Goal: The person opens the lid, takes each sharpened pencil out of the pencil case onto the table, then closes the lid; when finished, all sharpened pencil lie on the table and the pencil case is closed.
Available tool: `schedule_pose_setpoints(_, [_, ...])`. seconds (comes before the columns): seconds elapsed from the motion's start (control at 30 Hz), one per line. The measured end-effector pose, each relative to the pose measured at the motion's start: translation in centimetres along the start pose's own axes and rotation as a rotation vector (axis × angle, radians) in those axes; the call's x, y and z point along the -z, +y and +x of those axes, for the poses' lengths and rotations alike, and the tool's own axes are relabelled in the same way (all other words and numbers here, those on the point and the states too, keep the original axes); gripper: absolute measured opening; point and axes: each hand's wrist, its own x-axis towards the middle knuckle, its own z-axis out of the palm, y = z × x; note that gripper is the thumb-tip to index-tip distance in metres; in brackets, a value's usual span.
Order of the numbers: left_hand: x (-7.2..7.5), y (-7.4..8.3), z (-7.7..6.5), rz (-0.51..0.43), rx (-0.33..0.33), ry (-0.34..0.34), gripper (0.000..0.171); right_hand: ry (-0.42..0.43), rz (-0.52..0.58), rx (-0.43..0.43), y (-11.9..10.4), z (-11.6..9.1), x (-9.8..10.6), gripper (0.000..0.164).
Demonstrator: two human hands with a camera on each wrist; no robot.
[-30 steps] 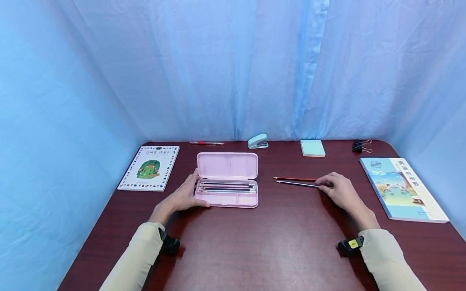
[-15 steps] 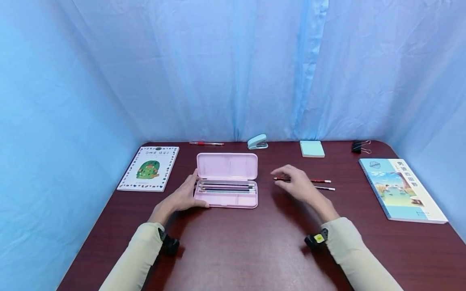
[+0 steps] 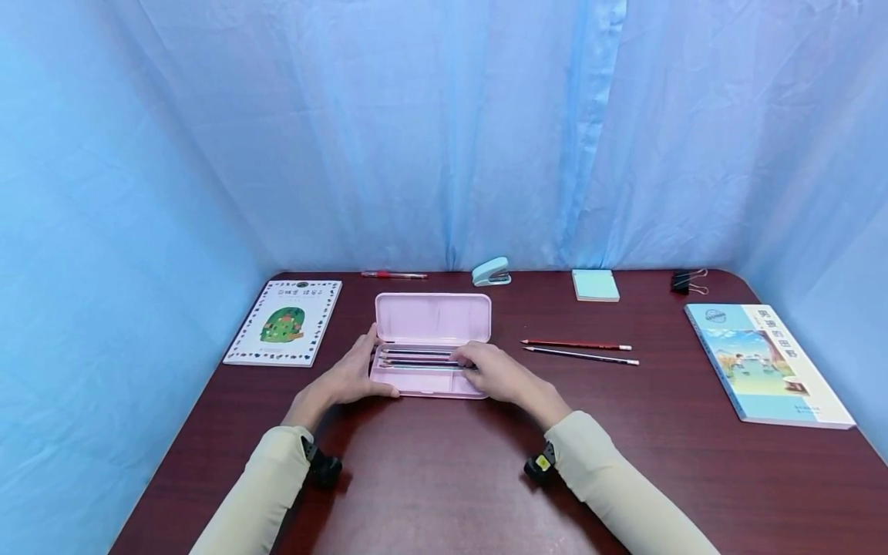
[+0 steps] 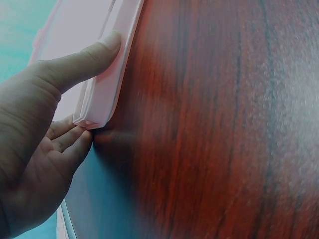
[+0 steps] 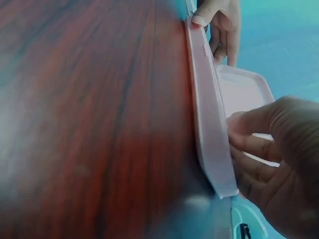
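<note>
The pink pencil case (image 3: 412,381) lies with its lid raised, several pencils (image 3: 419,361) side by side in its long back compartment. My left hand (image 3: 354,374) grips the case's left end, thumb along the front wall and fingers around the side; the left wrist view shows the thumb (image 4: 99,55) on that wall. My right hand (image 3: 502,375) reaches into the case's right end with bent fingers over the pencils' ends. In the right wrist view its fingertips (image 5: 238,122) go behind the case wall, so I cannot tell whether they pinch a pencil.
Right of the case lie a red pencil (image 3: 576,344) and a dark pencil (image 3: 579,355). Along the back are a red pen (image 3: 394,274), a stapler (image 3: 491,272), sticky notes (image 3: 595,285) and a binder clip (image 3: 689,281). Books lie left (image 3: 283,322) and right (image 3: 766,362).
My right hand has let go of the dark pencil, leaving it beside the red one, and moved left to the pencil case. My left hand has stayed on the case.
</note>
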Motion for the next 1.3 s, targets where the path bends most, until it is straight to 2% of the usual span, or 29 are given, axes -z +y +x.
schedule_pose_setpoints(0.13, [0.0,0.0,0.0,-0.004,-0.011,0.004,0.128,-0.031,-0.022,-0.011,-0.2,0.5,0.2,0.026])
schedule_pose_setpoints(0.37, [-0.1,-0.2,0.0,-0.015,-0.021,0.012,0.128,-0.038,0.016,-0.021,0.0,0.7,0.4,0.024])
schedule_pose_setpoints(0.53, [-0.1,-0.1,0.0,-0.019,-0.038,0.019,0.128,0.034,0.093,-0.015,0.4,0.2,0.7,0.019])
schedule_pose_setpoints(0.67, [-0.2,-0.1,0.0,-0.012,-0.033,0.019,0.128,0.095,0.160,-0.058,1.3,-0.9,2.1,0.017])
schedule_pose_setpoints(0.87, [-0.2,-0.2,0.1,-0.008,-0.025,0.022,0.128,0.139,0.153,-0.171,3.7,-3.9,4.6,0.014])
schedule_pose_setpoints(1.3, [-0.2,-0.2,0.1,0.000,-0.025,0.025,0.128,0.180,0.043,-0.351,9.7,-13.6,8.3,0.016])
